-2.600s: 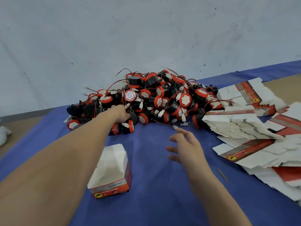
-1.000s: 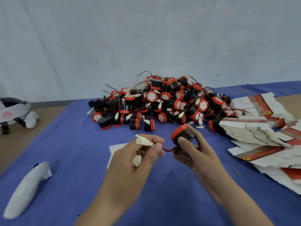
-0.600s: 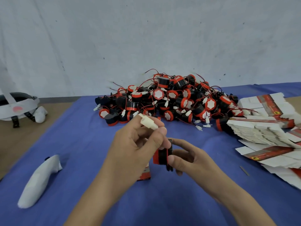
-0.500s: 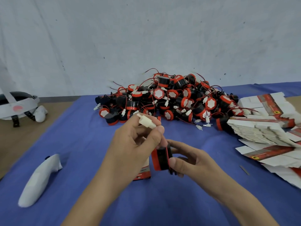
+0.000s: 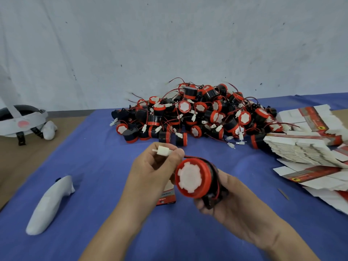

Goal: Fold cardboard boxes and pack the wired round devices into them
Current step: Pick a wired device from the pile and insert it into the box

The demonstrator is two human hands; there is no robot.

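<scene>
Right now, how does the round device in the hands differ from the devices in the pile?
The held device is raised in the right hand; the pile devices lie on the blue cloth. Its plug is pinched by the left hand; the pile's wires lie loose and tangled. Both have red rims, black bodies and white plugs.

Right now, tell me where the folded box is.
In the head view the box stands on the blue cloth near centre, mostly hidden behind the left hand, just left of the device held by the right hand.
</scene>
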